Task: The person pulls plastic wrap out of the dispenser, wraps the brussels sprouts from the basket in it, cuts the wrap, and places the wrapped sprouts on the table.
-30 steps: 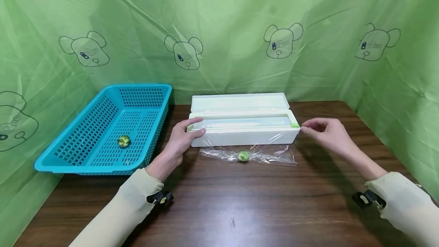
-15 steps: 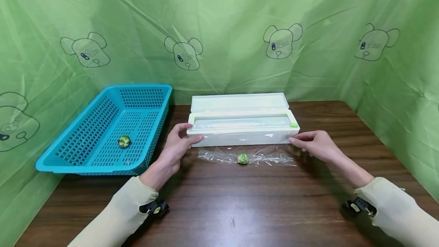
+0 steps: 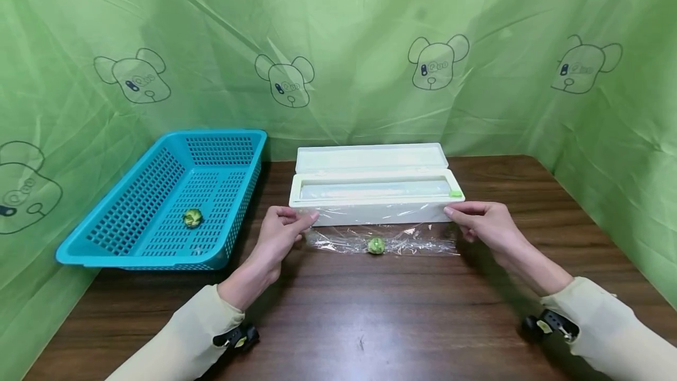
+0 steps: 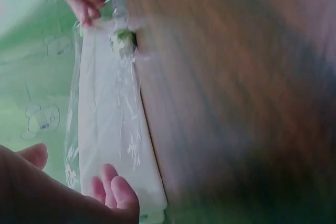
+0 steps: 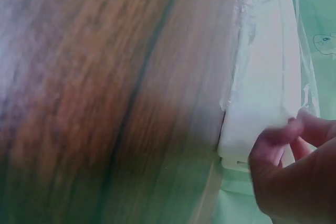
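A white cling film dispenser (image 3: pixel 378 214) stands on the table with its lid raised at the back and the film roll showing inside. A sheet of cling film (image 3: pixel 418 246) lies in front of it, with a Brussels sprout (image 3: pixel 376 245) at its middle. My left hand (image 3: pixel 277 237) pinches the film at the dispenser's front left, thumb against curled fingers. At the front right, my right hand (image 3: pixel 486 225) pinches it between thumb and index finger. Film stretches between both hands across the dispenser's front. The left wrist view shows the clear film (image 4: pixel 131 145) over the white box.
A blue plastic basket (image 3: pixel 143 260) stands to the left, holding another Brussels sprout (image 3: pixel 193 218). Green cloth (image 3: pixel 349 75) with mouse-like drawings hangs behind and at both sides. The dark wooden table (image 3: pixel 381 310) extends toward me.
My right hand has moved left and down from the dispenser's right end to its front. My left hand has shifted down off its left end. The film now spans taut between them.
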### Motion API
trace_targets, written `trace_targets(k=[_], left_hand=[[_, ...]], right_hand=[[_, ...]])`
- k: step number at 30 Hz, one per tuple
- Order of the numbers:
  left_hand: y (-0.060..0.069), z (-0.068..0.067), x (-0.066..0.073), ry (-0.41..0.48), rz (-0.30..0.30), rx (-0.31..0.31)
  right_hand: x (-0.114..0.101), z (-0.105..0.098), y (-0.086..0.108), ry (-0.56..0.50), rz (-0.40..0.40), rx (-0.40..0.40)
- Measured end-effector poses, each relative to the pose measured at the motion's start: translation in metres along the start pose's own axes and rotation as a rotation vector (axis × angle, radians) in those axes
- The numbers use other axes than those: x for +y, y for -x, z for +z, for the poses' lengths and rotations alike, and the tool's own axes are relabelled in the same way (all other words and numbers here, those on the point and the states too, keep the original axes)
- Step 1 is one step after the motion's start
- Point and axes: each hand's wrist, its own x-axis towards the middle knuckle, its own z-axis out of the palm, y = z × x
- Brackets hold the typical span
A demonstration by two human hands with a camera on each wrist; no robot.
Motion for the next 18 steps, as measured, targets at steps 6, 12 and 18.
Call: trace_targets(k=[6,12,18], left_hand=[[0.000,0.003,-0.001,0.016,0.030,-0.067],[-0.007,0.004,0.002,0.038,0.053,-0.082],[-0.010,0.004,0.004,0.028,0.043,-0.083]], right_hand=[[-0.003,-0.001,0.006,-0.183,0.010,-0.091],[-0.010,0.002,0.008,-0.251,-0.019,-0.064],[-0.008,-0.001,0.012,-0.267,-0.018,-0.056]])
